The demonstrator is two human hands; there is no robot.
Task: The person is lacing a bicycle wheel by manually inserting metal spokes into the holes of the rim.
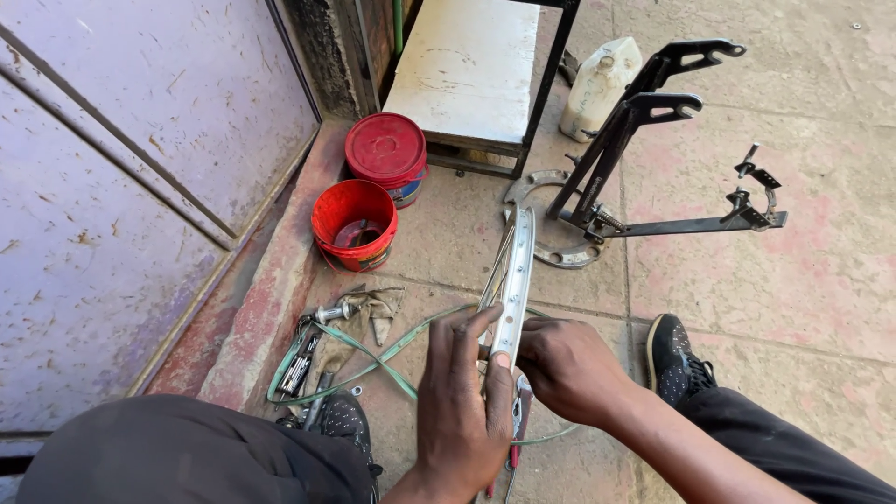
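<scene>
Both hands, left and right, seemingly grip the wheel rim.

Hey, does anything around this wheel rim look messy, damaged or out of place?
Mostly clutter: a green strip loops loosely over the floor under the rim that both hands hold, with a rag and small tools strewn beside it. The rim itself shows no clear damage.

rim lower part: hidden behind left hand and right hand
stool top: cut off by upper edge
tools: too small to identify
</scene>
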